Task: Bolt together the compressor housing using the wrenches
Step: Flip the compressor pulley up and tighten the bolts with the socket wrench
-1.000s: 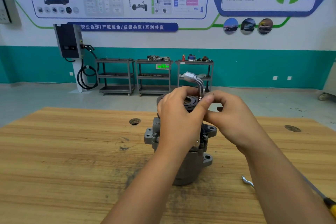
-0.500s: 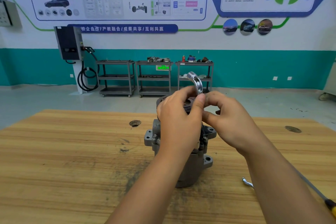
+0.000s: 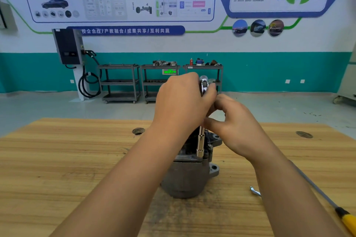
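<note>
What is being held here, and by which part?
Left hand grips the socket wrench at its upper bend; right hand touches its shaft, grip unclear.

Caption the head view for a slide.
Upright wrench set on the compressor: left hand grips its head, right hand pinches its shaft.

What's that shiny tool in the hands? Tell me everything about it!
It is a shiny silver metal wrench, standing nearly upright. Its rounded head pokes out above the left hand, which grips it. The right hand pinches the shaft lower down. Its thicker bottom end sits on the grey compressor.
</note>
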`<state>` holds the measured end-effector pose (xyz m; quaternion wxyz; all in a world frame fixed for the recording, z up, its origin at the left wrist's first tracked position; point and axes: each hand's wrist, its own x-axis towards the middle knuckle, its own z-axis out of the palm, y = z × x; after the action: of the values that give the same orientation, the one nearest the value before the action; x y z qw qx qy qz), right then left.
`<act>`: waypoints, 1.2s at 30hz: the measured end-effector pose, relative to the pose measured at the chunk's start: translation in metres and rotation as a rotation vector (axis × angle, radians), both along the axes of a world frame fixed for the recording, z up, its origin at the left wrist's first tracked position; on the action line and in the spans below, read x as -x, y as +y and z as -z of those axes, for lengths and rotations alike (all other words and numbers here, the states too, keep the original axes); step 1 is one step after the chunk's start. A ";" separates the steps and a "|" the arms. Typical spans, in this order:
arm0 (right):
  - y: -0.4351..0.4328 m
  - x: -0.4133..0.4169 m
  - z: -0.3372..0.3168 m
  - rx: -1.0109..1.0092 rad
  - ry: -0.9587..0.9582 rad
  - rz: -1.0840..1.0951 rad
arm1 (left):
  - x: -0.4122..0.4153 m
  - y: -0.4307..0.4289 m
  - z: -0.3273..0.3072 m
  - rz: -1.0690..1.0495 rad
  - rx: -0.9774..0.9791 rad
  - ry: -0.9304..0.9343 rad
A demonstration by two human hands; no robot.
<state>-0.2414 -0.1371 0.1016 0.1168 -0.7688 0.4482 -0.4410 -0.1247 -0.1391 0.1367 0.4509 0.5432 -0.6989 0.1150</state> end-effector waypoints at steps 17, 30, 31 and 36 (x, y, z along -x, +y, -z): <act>0.006 -0.007 0.001 -0.052 -0.193 -0.271 | -0.044 -0.006 -0.021 0.641 -0.326 -0.254; 0.026 -0.048 0.004 0.037 -0.219 -0.051 | -0.078 -0.010 -0.021 1.250 -0.711 0.163; 0.028 -0.052 0.005 0.061 -0.209 -0.021 | -0.079 -0.011 -0.020 1.286 -0.757 0.209; 0.026 -0.048 0.004 0.023 -0.234 -0.040 | -0.074 -0.011 -0.008 1.328 -0.820 0.456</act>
<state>-0.1932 -0.1109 0.0977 0.1680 -0.7221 0.4110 -0.5304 -0.0511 -0.1504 0.1451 0.3215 0.1472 -0.7529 -0.5551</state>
